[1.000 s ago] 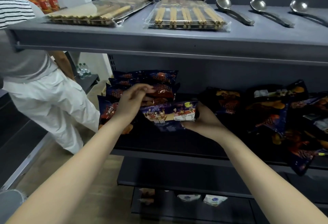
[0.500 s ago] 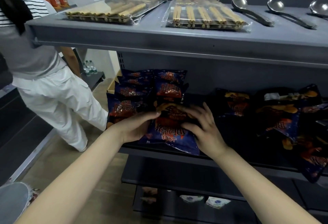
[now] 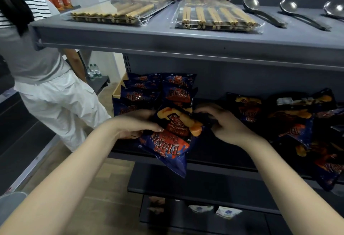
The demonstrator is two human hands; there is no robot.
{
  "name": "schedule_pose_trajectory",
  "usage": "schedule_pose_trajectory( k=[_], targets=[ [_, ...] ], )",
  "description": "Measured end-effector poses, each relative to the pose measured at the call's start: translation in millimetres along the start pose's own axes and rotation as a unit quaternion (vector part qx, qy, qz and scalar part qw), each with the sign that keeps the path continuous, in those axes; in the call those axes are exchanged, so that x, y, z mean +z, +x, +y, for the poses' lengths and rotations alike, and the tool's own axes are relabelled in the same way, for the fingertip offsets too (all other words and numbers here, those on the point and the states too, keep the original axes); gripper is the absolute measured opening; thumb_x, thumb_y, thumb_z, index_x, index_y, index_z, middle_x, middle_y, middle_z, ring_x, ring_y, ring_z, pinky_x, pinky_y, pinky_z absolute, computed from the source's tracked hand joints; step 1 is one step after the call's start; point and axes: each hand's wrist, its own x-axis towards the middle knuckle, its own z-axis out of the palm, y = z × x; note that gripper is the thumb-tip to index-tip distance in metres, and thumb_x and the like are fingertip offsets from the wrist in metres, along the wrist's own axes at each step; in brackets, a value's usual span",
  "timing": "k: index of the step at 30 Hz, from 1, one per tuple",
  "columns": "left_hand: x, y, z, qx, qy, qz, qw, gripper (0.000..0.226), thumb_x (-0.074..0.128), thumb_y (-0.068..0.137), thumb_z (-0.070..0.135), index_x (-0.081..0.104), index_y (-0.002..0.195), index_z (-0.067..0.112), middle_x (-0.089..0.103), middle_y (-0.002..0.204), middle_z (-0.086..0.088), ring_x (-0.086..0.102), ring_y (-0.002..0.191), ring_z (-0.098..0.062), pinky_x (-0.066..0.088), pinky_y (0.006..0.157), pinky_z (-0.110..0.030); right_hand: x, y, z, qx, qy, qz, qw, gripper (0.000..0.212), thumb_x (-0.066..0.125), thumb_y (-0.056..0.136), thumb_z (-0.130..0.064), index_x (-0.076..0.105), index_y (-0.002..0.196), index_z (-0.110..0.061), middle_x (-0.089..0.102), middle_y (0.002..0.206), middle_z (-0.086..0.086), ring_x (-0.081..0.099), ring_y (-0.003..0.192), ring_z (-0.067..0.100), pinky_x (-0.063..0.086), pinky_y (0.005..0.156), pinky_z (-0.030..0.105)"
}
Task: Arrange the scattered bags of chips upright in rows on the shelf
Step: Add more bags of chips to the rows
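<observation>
A dark blue chip bag with red and orange print hangs upside down over the front edge of the middle shelf. My left hand grips its left side and my right hand grips its upper right edge. Behind it, at the shelf's left end, several matching bags stand upright in rows. A loose pile of the same bags lies scattered on the right part of the shelf, some drooping over the edge.
The upper shelf carries two packs of chopsticks and steel ladles. A person in white trousers stands close at the left. Lower shelves hold a few small packets.
The bag in my hands has turned from lying flat with its back showing to hanging front-out over the shelf edge. My left hand dropped from the upright bags onto it.
</observation>
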Motion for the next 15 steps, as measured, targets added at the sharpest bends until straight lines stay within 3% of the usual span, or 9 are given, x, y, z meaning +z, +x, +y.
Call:
schedule_pose_trajectory(
  k=[3,6,9,11,13,15],
  targets=[
    [-6,-6,10,0.026,0.082,0.005,0.996,0.063,0.082,0.065,0.029,0.055,0.121,0.027,0.063,0.120,0.002,0.060,0.109,-0.016,0.050,0.094,-0.039,-19,5,-11,-0.027,-0.118,0.008,0.993,0.057,0.050,0.087,0.005,0.048,0.132,-0.028,0.037,0.144,-0.003,0.033,0.132,0.008,0.025,0.105,0.012],
    [-2,-7,20,0.028,0.198,-0.040,0.979,0.048,0.078,0.074,0.028,0.052,0.112,0.041,0.059,0.118,0.016,0.058,0.103,0.000,0.047,0.083,-0.013,-25,7,-29,-0.059,-0.163,0.059,0.983,0.047,0.056,0.092,-0.015,0.045,0.137,-0.025,0.034,0.148,-0.001,0.036,0.134,0.017,0.033,0.109,0.030],
    [11,-1,25,0.023,0.361,-0.062,0.930,0.071,0.074,0.077,0.034,0.039,0.138,0.031,0.047,0.133,0.014,0.046,0.122,-0.007,0.036,0.092,-0.014,-17,5,-48,-0.107,-0.153,0.021,0.982,0.062,0.065,0.085,-0.041,0.039,0.141,-0.031,0.029,0.150,-0.005,0.032,0.135,0.012,0.031,0.109,0.024],
    [20,0,27,0.025,0.412,-0.055,0.909,0.079,0.074,0.076,0.037,0.033,0.144,0.027,0.042,0.140,0.009,0.041,0.125,-0.009,0.032,0.093,-0.016,1,4,-55,-0.109,-0.175,-0.049,0.977,0.081,0.066,0.079,-0.054,0.027,0.147,-0.033,0.021,0.155,-0.006,0.023,0.139,0.009,0.024,0.111,0.022],
    [25,0,28,0.027,0.422,-0.054,0.905,0.075,0.075,0.075,0.036,0.040,0.140,0.024,0.051,0.133,0.007,0.049,0.113,-0.008,0.036,0.084,-0.012,22,3,-55,-0.066,-0.194,-0.124,0.971,0.097,0.066,0.076,-0.058,0.012,0.150,-0.029,0.020,0.156,0.000,0.025,0.139,0.014,0.027,0.113,0.027],
    [29,0,28,0.021,0.435,-0.059,0.898,0.061,0.075,0.075,0.034,0.052,0.129,0.019,0.061,0.113,0.006,0.056,0.094,-0.010,0.042,0.069,-0.008,42,1,-52,-0.012,-0.204,-0.163,0.965,0.100,0.067,0.078,-0.056,0.004,0.151,-0.028,0.039,0.146,0.008,0.046,0.124,0.021,0.044,0.101,0.035]
  ],
)
